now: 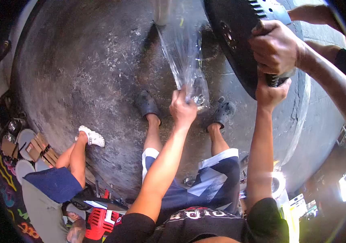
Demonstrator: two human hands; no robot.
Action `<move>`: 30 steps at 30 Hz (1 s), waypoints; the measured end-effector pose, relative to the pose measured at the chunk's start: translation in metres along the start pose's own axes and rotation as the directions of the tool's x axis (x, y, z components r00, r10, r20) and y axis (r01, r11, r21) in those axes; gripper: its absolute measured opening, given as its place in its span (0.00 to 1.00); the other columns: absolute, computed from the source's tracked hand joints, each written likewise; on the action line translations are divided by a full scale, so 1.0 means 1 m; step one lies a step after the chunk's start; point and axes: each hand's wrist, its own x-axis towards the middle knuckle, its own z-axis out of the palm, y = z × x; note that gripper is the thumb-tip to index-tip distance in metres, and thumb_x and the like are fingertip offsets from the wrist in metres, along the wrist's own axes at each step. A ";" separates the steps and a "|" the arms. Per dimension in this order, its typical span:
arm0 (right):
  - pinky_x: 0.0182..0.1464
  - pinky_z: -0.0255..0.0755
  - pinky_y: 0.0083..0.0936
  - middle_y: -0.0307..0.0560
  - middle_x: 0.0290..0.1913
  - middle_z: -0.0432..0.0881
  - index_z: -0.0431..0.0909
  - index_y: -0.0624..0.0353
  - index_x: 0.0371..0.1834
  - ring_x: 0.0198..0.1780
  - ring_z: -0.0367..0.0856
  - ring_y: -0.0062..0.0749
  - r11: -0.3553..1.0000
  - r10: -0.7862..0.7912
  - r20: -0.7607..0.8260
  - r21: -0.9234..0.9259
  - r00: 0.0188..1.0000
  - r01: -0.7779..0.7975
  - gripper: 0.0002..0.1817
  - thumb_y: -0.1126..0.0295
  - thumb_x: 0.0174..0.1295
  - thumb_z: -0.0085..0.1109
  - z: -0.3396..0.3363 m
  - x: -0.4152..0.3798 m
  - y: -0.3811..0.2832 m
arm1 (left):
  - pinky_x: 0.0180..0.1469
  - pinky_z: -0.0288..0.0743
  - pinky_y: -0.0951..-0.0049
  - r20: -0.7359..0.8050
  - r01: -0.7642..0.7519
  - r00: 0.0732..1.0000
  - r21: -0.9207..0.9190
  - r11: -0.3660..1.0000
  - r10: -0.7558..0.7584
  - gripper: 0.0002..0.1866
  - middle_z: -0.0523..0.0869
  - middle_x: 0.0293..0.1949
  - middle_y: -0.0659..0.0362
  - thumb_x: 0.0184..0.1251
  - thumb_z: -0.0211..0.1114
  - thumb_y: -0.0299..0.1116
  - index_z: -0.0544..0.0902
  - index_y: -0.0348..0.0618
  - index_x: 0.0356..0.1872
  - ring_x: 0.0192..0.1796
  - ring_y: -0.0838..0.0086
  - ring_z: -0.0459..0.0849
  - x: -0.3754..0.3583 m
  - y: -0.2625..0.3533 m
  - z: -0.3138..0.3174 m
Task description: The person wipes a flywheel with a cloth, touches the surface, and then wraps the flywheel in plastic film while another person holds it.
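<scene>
My left hand (183, 106) is closed around the gathered end of a clear plastic bag (185, 56), which stretches upward from my fist and is smeared by motion. A loose fold of the bag hangs beside the hand. On the right, my right hand (273, 94) grips the lower edge of a dark flywheel (237, 60) with a toothed rim and bolt holes at its center. Just above it, another person's hand (276, 46) is also clasped on the flywheel's rim. That person's arm reaches in from the right edge.
My dark clogs (148, 104) stand apart on the worn concrete floor (88, 73). Another person in white shoes (92, 137) is at lower left, near cardboard boxes (41, 148) and a red object (96, 222). A bright light (278, 184) shines at lower right.
</scene>
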 end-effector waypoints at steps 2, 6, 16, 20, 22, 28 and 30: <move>0.43 0.73 0.33 0.54 0.35 0.80 0.74 0.69 0.43 0.36 0.78 0.42 1.000 -0.025 -0.006 0.006 1.000 0.025 0.34 0.55 0.40 0.80 -0.004 -0.003 0.003 | 0.38 0.77 0.54 0.001 -0.001 1.000 0.052 0.999 0.001 0.25 0.80 0.38 0.50 0.49 0.61 0.25 0.80 0.46 0.54 0.39 0.50 0.83 -0.002 -0.008 -0.003; 0.42 0.73 0.33 0.54 0.34 0.80 0.74 0.71 0.41 0.35 0.78 0.42 1.000 -0.006 -0.005 -0.019 1.000 0.006 0.33 0.56 0.41 0.80 -0.001 -0.005 -0.005 | 0.38 0.78 0.54 0.131 0.034 0.991 0.057 0.998 -0.041 0.26 0.80 0.39 0.50 0.50 0.61 0.27 0.80 0.48 0.55 0.38 0.50 0.83 -0.025 -0.013 -0.006; 0.45 0.72 0.35 0.59 0.37 0.79 0.73 0.70 0.46 0.38 0.79 0.46 1.000 -0.001 -0.012 0.018 1.000 0.001 0.33 0.57 0.43 0.78 -0.005 -0.002 -0.012 | 0.38 0.78 0.54 0.009 -0.052 0.999 -0.125 0.991 0.054 0.29 0.80 0.39 0.50 0.48 0.59 0.26 0.78 0.49 0.58 0.38 0.49 0.83 0.015 0.044 -0.022; 0.42 0.72 0.36 0.58 0.35 0.79 0.72 0.70 0.46 0.36 0.77 0.49 0.998 -0.044 0.002 -0.041 0.999 0.044 0.32 0.60 0.44 0.76 -0.006 -0.005 -0.016 | 0.37 0.79 0.54 -0.044 -0.073 0.997 -0.087 0.994 0.069 0.28 0.80 0.39 0.50 0.49 0.59 0.27 0.78 0.50 0.58 0.37 0.49 0.83 0.045 0.079 -0.028; 0.42 0.73 0.37 0.60 0.35 0.78 0.72 0.71 0.46 0.36 0.77 0.53 0.999 0.008 0.008 -0.032 1.000 -0.008 0.33 0.57 0.43 0.75 -0.008 -0.007 -0.013 | 0.38 0.79 0.54 -0.017 -0.079 0.997 -0.075 0.994 0.078 0.28 0.80 0.39 0.50 0.49 0.60 0.27 0.78 0.50 0.58 0.37 0.49 0.83 0.047 0.079 -0.028; 0.40 0.72 0.40 0.62 0.33 0.76 0.70 0.72 0.44 0.35 0.76 0.60 0.996 0.091 0.022 -0.001 0.996 -0.091 0.36 0.54 0.41 0.75 -0.010 0.003 -0.021 | 0.39 0.79 0.54 0.081 -0.030 0.996 0.000 1.000 0.030 0.30 0.80 0.41 0.50 0.48 0.61 0.24 0.79 0.52 0.58 0.38 0.50 0.84 0.004 0.037 -0.018; 0.40 0.72 0.40 0.62 0.32 0.75 0.70 0.73 0.43 0.35 0.76 0.60 0.999 0.048 0.021 0.017 0.999 -0.048 0.36 0.54 0.41 0.75 -0.009 0.006 -0.024 | 0.39 0.79 0.54 0.028 -0.028 0.999 0.020 0.999 0.027 0.30 0.79 0.40 0.50 0.48 0.61 0.25 0.79 0.52 0.58 0.38 0.50 0.83 0.005 0.015 -0.028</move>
